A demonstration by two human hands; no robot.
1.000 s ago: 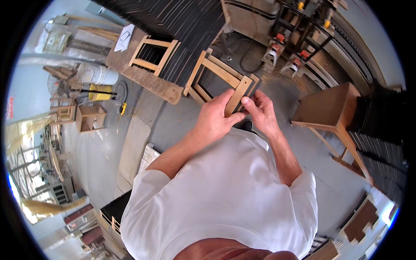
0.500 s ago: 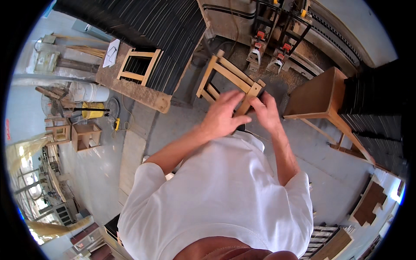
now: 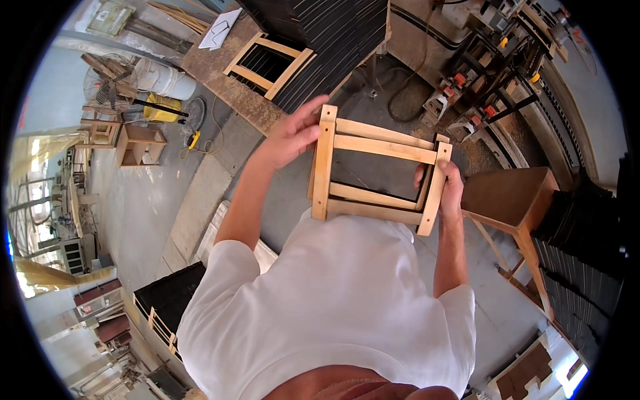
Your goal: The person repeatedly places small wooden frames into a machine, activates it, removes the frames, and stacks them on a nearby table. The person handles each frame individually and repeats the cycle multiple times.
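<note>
Right hand (image 3: pixel 453 188) has the wooden frame (image 3: pixel 382 145), pinching its right rail (image 3: pixel 434 190): thumb on my side, fingertips showing through the opening. Left hand (image 3: pixel 288 139) is at the upper end of the left rail (image 3: pixel 323 163), fingers extended, thumb apart from them. Can't tell from my feed whether it's pinching or just resting there; fingertip contact isn't clear.

Frame sits between the two hands, its cross slats sloping down toward the right hand. They show doubled at top and bottom, and a further wood edge shows behind the left rail. Near side overlaps the white shirt (image 3: pixel 327 287) in my view; can't tell if they touch.

Beyond the left hand: workbench (image 3: pixel 200 63) with a similar frame (image 3: pixel 287 75) lying on it, a black stack (image 3: pixel 333 40) next to that, and a white sheet (image 3: pixel 220 28) with glasses on top. Well left of the left hand: yellow bucket (image 3: pixel 160 110), white bucket (image 3: pixel 160 79), open wooden box (image 3: pixel 141 145). Past the right hand, away from the shirt: clamps (image 3: pixel 460 80) with red parts. Right of the right hand: brown table (image 3: pixel 507 190), another dark stack (image 3: pixel 577 267) beside it.
</note>
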